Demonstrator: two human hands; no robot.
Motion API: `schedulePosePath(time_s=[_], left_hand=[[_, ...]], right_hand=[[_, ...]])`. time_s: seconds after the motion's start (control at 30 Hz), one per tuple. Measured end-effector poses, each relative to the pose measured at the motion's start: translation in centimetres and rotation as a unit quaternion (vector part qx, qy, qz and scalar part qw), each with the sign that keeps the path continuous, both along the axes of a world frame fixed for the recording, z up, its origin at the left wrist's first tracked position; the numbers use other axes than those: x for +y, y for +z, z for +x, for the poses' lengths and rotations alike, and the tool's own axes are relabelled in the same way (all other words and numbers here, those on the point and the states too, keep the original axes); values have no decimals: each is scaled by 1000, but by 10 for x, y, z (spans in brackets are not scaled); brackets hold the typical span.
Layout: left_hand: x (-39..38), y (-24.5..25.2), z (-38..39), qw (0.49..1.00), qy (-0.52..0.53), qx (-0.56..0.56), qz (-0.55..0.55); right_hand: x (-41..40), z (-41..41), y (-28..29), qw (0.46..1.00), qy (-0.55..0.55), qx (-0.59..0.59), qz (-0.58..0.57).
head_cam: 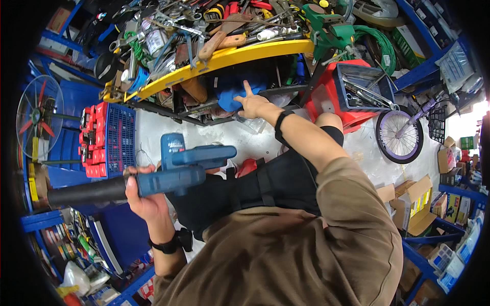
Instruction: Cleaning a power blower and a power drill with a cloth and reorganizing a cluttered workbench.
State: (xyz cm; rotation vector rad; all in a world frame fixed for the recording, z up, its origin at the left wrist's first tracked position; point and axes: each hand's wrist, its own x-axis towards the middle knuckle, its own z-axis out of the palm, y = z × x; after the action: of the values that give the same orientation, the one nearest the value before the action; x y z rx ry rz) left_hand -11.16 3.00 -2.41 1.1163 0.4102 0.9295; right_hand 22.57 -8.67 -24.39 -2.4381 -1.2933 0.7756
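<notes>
My left hand [147,201] is wrapped around a blue cordless blower [172,179], near where its long black nozzle [88,192] joins the body. The nozzle points left, and the handle and battery end face the bench. Out ahead, my right hand [254,105] reaches to the lower shelf under the workbench, fingers spread. Beneath its fingertips lies a blue cloth-like item [231,97]; whether they touch it I cannot tell. Part of that item is lost in the shelf's shadow.
Heaped hand tools cover the workbench behind its yellow edge [229,57]. A green bench vise [329,32] is at its right. Close by, a blue-grey bin of wrenches [363,90] rests on a red container [325,91]. A blue crate [120,137] and fan [38,116] stand left, a bicycle wheel [399,134] right.
</notes>
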Motion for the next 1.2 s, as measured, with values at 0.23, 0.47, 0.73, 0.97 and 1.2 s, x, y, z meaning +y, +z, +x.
schedulePosePath(time_s=[0.23, 0.47, 0.73, 0.97, 1.2], left_hand=[[17, 1, 11, 998, 14, 45, 48], [39, -14, 18, 998, 8, 46, 49], [36, -36, 50, 992, -45, 41, 110], [38, -45, 57, 990, -86, 18, 112], [19, -52, 67, 988, -96, 7, 118]], right_hand=[[41, 49, -47, 984, -167, 42, 37], [-4, -31, 97, 870, -60, 0, 490], [-123, -17, 238, 740, -132, -196, 630], [-287, 10, 362, 711, -233, -264, 609], [-400, 85, 302, 774, -295, -398, 394]])
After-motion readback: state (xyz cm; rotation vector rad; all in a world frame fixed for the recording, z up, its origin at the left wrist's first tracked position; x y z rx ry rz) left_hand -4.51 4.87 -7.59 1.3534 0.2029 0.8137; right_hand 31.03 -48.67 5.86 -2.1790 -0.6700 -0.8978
